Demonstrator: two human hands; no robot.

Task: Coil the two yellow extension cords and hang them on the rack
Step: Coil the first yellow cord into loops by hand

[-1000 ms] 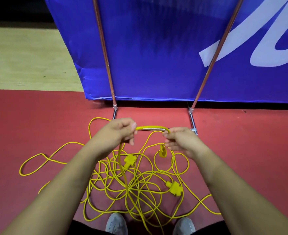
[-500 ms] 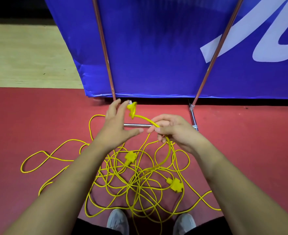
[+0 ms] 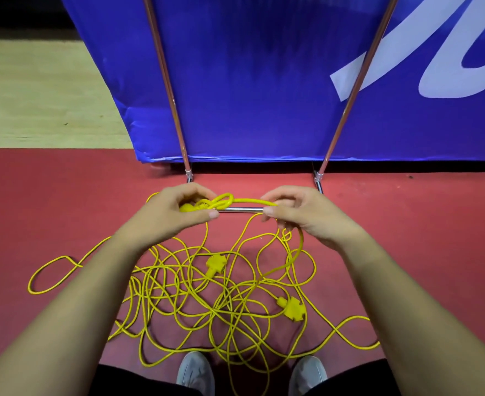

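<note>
A short run of yellow extension cord (image 3: 247, 200) is stretched level between the two hands, above the tangle of the yellow cords (image 3: 207, 295) that sprawls on the red floor (image 3: 421, 238) below the fingers. The left hand (image 3: 175, 215) is closed around a plug end and a small loop of cord (image 3: 221, 200) that sticks out just past its fingers (image 3: 198, 192). The right hand (image 3: 301, 212) pinches the cord between thumb and forefinger, and from there the cord drops down into the tangle. Two yellow connector blocks (image 3: 216, 263) (image 3: 292, 309) lie in the tangle, below and between the hands. Just behind the fingers runs the rack's metal bar (image 3: 239, 210), and its two slanted poles (image 3: 167, 81) rise before a blue banner (image 3: 264, 81). Grey shoes (image 3: 197, 372) show at the lower edge.
</note>
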